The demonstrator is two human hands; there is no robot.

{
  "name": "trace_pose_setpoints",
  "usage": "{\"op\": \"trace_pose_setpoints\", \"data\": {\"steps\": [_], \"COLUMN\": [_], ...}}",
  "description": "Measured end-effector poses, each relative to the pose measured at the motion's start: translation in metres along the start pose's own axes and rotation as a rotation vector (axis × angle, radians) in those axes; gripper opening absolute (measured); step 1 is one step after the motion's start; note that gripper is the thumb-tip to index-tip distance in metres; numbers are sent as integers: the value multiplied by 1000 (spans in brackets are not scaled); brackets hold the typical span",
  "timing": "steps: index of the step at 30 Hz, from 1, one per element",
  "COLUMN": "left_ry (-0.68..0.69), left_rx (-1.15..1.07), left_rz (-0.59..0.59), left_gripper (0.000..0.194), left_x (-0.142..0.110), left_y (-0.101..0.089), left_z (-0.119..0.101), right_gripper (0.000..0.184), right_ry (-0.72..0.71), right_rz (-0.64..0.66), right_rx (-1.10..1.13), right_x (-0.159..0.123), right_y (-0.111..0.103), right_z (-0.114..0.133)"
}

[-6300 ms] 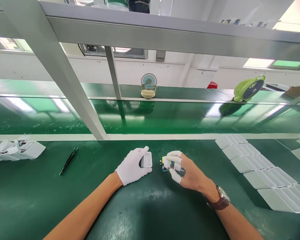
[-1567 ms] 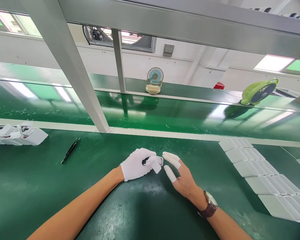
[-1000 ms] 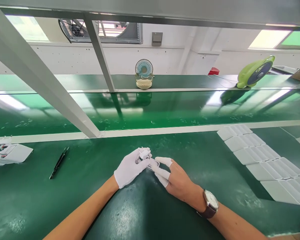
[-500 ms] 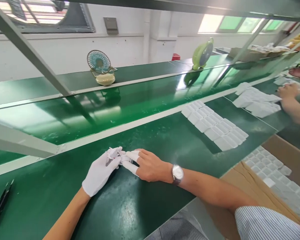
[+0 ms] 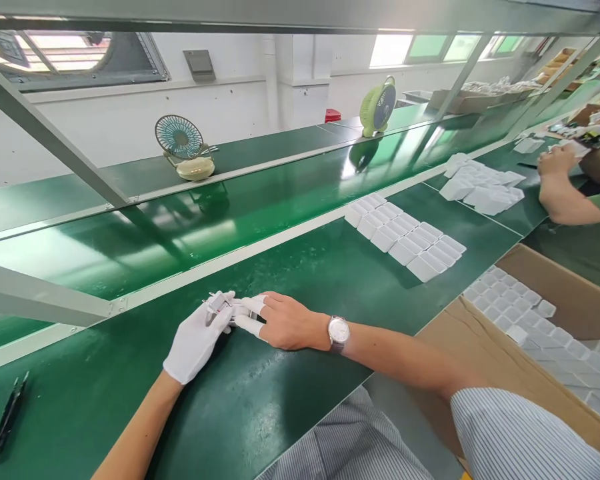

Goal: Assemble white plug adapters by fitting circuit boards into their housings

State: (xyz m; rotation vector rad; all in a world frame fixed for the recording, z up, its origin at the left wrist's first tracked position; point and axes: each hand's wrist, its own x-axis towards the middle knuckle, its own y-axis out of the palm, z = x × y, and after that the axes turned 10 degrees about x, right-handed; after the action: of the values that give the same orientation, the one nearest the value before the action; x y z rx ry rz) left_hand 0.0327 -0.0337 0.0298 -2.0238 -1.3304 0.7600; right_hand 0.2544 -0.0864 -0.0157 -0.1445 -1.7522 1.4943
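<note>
Head camera view: two hands meet above a green counter (image 5: 310,267), both on one small white casing (image 5: 237,312); the left hand (image 5: 193,343), in a white glove, curls around its left side; the right hand (image 5: 285,322), with white covers on its fingers, pinches the opposite end between thumb and fingertips; black tweezers (image 5: 7,421) lie at lower left; to the right, white boxes (image 5: 403,233) sit in close rows; farther right is a co-worker's hand (image 5: 557,160), near a pile of white pieces (image 5: 480,183).
</note>
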Motion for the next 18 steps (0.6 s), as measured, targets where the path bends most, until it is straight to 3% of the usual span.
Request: {"op": "trace_pose_setpoints", "data": {"steps": [2, 6, 12, 18], "left_ry": [-3, -7, -35, -55], "left_rx": [-24, -123, -307, -497], "left_rz": [3, 6, 36, 89], "left_gripper": [68, 66, 70, 61], "left_x": [-1, -4, -7, -7], "left_y": [0, 1, 5, 7], "left_z": [-2, -5, -6, -4], "right_gripper": [18, 24, 23, 19], "right_ry": [3, 23, 39, 23], "right_rz": [5, 14, -10, -13], "right_rx": [21, 48, 67, 121], "right_x": [-1, -3, 0, 3], "right_y": [3, 8, 1, -2], "right_z": [-1, -1, -1, -4]}}
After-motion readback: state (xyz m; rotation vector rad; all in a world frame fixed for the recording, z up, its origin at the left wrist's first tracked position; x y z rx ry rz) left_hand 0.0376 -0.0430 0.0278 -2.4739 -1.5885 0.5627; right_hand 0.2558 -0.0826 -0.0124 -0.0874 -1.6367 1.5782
